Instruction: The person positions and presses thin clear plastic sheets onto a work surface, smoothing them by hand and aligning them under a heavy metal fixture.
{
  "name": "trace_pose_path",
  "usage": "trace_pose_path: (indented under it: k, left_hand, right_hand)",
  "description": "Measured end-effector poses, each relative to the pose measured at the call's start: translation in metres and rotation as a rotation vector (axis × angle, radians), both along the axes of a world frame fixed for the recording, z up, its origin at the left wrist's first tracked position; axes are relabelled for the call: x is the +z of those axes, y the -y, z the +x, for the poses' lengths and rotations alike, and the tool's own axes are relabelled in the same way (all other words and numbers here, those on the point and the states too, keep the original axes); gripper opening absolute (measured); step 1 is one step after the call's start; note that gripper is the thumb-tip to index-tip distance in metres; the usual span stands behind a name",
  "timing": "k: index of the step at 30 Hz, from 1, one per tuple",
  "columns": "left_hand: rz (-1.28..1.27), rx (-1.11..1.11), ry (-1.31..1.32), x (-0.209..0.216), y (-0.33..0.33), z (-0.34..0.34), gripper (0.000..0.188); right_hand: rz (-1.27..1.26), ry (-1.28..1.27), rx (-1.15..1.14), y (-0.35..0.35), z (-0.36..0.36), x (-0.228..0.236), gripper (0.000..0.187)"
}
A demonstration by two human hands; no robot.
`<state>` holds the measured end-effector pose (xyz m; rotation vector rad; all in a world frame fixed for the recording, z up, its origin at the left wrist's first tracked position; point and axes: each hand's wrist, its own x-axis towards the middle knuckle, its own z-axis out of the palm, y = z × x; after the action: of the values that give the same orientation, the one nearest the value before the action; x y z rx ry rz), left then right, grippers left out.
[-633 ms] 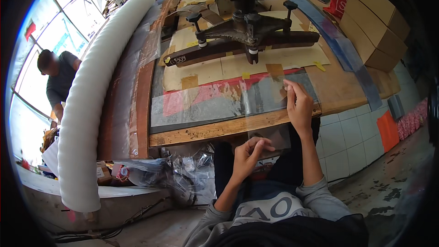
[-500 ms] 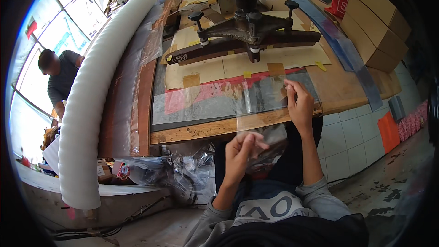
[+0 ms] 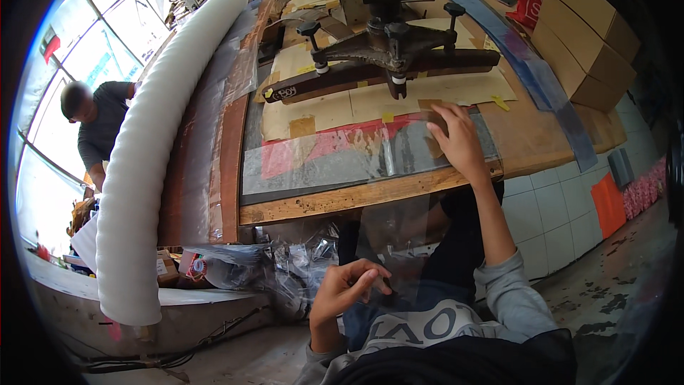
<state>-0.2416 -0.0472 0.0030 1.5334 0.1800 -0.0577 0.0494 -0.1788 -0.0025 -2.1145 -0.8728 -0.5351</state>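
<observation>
My left hand is closed in front of my shirt, thumb and fingers pinched at the edge of a clear plastic sheet. That see-through sheet hangs below the wooden table edge, and its outline is faint. My right hand reaches over the table's front with fingers apart, nearest to a brown tape patch. Whether its fingertips touch the surface is hard to tell. Under them lies clear film over a grey pad and a red strip. Behind stands a press with a long dark metal bar.
A thick white foam roll runs along the left side, with a co-worker beyond it. Cardboard boxes stand at the right by a blue plastic strip. Crumpled clear plastic lies beneath the table.
My left hand has come down and toward my body, drawing the clear sheet off the table edge. My right hand has moved slightly forward and left, its fingers spreading.
</observation>
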Motion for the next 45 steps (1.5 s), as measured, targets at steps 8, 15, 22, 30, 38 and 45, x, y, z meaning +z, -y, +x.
trace_pose_path:
  k: [8, 15, 22, 30, 38, 45]
  left_hand:
    - [0.134, 0.005, -0.091, -0.028, -0.006, -0.009, 0.023]
    - [0.177, 0.025, -0.091, -0.055, -0.025, -0.015, 0.023]
    - [0.008, 0.124, 0.019, -0.083, -0.039, -0.024, 0.022]
    - [-0.165, 0.293, 0.632, -0.111, -0.064, -0.11, 0.031]
    - [-0.164, 0.698, 0.851, -0.075, -0.107, -0.227, 0.032]
    - [0.348, 1.022, 0.179, 0.036, -0.188, -0.137, 0.056]
  right_hand:
    - [-0.21, -0.265, 0.116, -0.012, 0.029, 0.017, 0.02]
    - [0.003, -0.668, 0.493, 0.007, 0.034, 0.098, 0.017]
    - [-0.126, -0.451, 0.773, -0.028, 0.015, 0.161, 0.02]
    - [-0.142, -0.335, 0.906, -0.139, -0.03, 0.178, 0.019]
    - [-0.027, -0.259, 0.813, -0.322, -0.012, 0.183, 0.019]
    - [0.134, -0.582, 0.613, -0.518, 0.075, 0.194, 0.022]
